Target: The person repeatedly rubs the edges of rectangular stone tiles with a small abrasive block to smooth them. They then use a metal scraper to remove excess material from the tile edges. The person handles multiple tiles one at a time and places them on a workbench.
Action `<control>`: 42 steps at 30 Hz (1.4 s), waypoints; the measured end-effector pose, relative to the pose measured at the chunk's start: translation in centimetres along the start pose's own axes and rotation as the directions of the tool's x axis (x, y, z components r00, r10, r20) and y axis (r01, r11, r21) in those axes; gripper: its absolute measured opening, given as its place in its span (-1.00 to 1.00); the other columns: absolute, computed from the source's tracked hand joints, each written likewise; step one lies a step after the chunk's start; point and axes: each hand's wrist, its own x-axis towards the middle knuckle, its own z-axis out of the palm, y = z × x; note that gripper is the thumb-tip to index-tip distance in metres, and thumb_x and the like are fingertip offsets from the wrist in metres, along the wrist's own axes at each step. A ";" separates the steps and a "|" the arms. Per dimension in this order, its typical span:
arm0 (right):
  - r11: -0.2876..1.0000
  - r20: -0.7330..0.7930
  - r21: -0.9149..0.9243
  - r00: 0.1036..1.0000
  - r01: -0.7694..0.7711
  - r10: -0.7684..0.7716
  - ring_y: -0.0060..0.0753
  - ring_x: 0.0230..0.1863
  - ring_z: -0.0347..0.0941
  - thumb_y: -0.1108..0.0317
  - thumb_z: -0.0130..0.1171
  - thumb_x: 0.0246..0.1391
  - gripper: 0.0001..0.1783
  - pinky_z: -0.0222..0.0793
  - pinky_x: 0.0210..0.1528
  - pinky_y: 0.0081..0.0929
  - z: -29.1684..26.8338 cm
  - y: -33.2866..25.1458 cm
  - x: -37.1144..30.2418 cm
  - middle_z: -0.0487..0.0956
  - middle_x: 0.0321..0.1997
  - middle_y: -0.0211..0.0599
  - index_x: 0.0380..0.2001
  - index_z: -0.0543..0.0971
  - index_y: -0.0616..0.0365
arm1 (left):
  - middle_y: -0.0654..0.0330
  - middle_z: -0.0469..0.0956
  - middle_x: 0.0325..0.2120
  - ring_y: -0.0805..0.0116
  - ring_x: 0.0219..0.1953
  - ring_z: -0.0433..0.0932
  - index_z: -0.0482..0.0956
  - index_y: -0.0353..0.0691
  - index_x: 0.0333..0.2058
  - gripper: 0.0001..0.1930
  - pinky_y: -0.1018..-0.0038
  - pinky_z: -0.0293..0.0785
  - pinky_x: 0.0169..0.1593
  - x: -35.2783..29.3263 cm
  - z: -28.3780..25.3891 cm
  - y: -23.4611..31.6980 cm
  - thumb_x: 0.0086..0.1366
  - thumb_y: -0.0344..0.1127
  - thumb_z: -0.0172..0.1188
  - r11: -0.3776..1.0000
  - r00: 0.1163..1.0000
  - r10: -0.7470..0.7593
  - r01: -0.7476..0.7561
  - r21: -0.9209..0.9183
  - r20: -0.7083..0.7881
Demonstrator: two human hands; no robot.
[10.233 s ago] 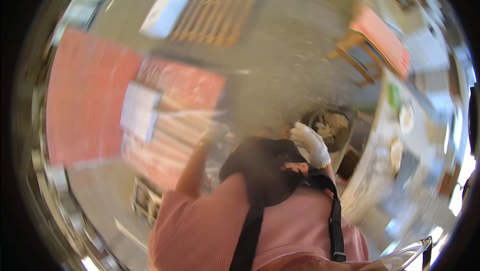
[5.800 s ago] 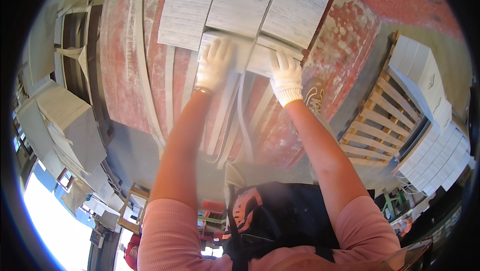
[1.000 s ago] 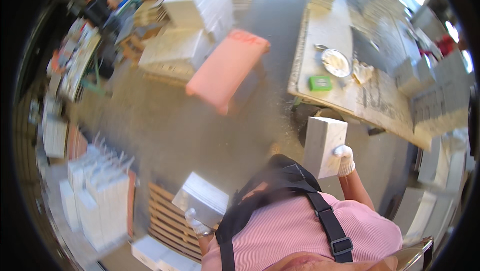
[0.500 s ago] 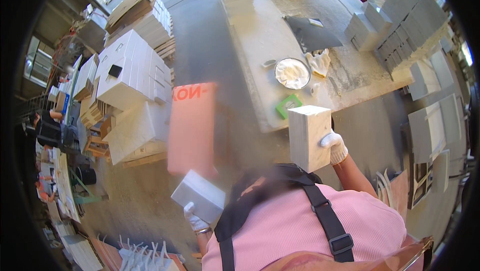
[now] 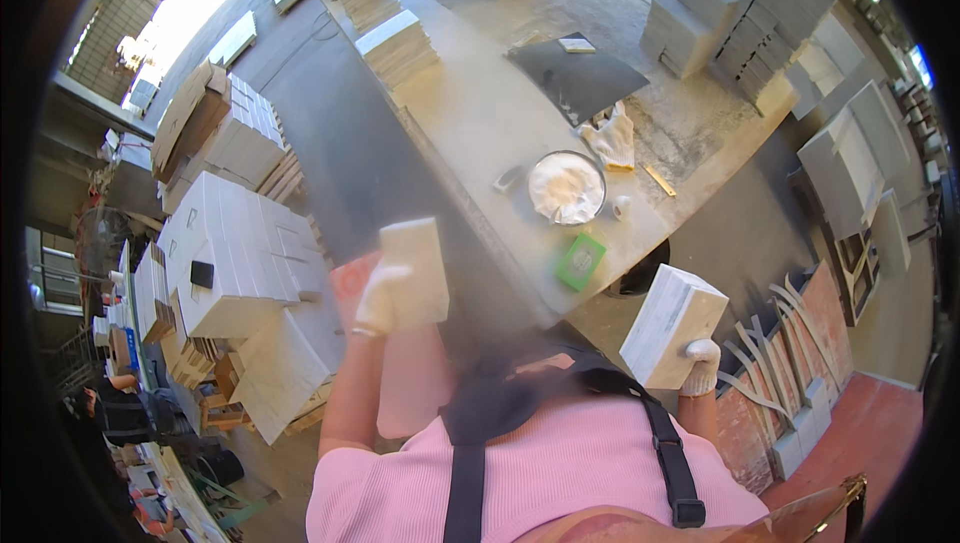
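My left hand point(image 5: 380, 301), in a white work glove, is raised and closed around a pale marble slab point(image 5: 422, 265) held upright, somewhat blurred. My right hand point(image 5: 703, 363), also gloved, grips a thick white marble block point(image 5: 672, 323) by its side; lines along its narrow side suggest stacked tiles. Both are in the air, apart from each other. Behind the left one stands a pink-orange wrapped block point(image 5: 413, 388), partly covered by the hand and slab. On the table corner between the hands lies a green box point(image 5: 580, 261).
A long dusty table point(image 5: 470, 173) bears a round bowl of white material point(image 5: 567, 188), a cloth glove point(image 5: 612, 138), a dark sheet point(image 5: 580, 73) and tile stacks point(image 5: 398, 48). White cartons point(image 5: 245, 248) stand on the left. A rack with pale straps point(image 5: 770, 373) is at right.
My left hand has risen with its slab, now in front of the pink-orange block. My right hand has gone lower and outward with its block. The whole view has swung round.
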 end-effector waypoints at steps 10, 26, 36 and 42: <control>0.945 -0.302 -0.019 0.899 0.327 -0.317 0.06 0.17 0.50 0.44 0.37 -0.39 0.06 0.50 0.21 -0.02 -0.9 4.8 -3.6 0.51 0.22 -0.06 0.35 0.28 0.27 | 0.02 0.63 -0.13 0.09 -0.14 0.67 0.47 -0.30 0.12 -0.43 0.09 0.67 -0.05 22.8 8.0 9.2 0.13 -0.25 0.34 0.900 0.898 -0.372 0.286 0.330 0.235; 0.750 -0.584 -0.089 0.576 0.655 -0.572 0.05 0.14 0.50 0.38 0.36 -0.33 0.00 0.53 0.16 -0.03 14.5 14.3 4.8 0.51 0.18 -0.03 0.32 0.30 0.30 | 0.22 0.67 -0.13 0.39 -0.10 0.63 0.65 -0.22 -0.02 -0.67 0.38 0.56 0.04 34.4 17.2 5.4 0.31 -0.20 0.26 0.699 0.598 -0.670 0.310 0.644 0.439; 0.912 -0.459 0.078 0.826 0.403 -0.326 0.08 0.02 0.61 0.42 0.26 -0.20 -0.23 0.58 0.15 0.00 20.2 10.9 19.0 0.61 0.05 0.08 0.20 0.42 0.40 | 0.08 0.63 -0.03 0.25 -0.04 0.60 0.57 -0.22 0.14 -0.46 0.36 0.50 0.06 34.9 18.4 10.7 0.41 0.09 0.10 0.132 0.627 -0.628 -0.498 0.857 0.461; 0.945 -0.603 -0.118 0.734 0.304 -0.311 0.03 -0.03 0.65 0.41 0.28 -0.11 -0.38 0.61 0.14 0.06 21.3 10.5 26.7 0.63 0.00 0.00 0.10 0.49 0.36 | 0.09 0.58 0.10 0.29 0.07 0.57 0.51 -0.24 0.23 -0.40 0.38 0.48 0.10 36.4 14.4 9.3 0.43 0.11 0.08 0.508 0.717 -0.437 -0.302 0.807 0.543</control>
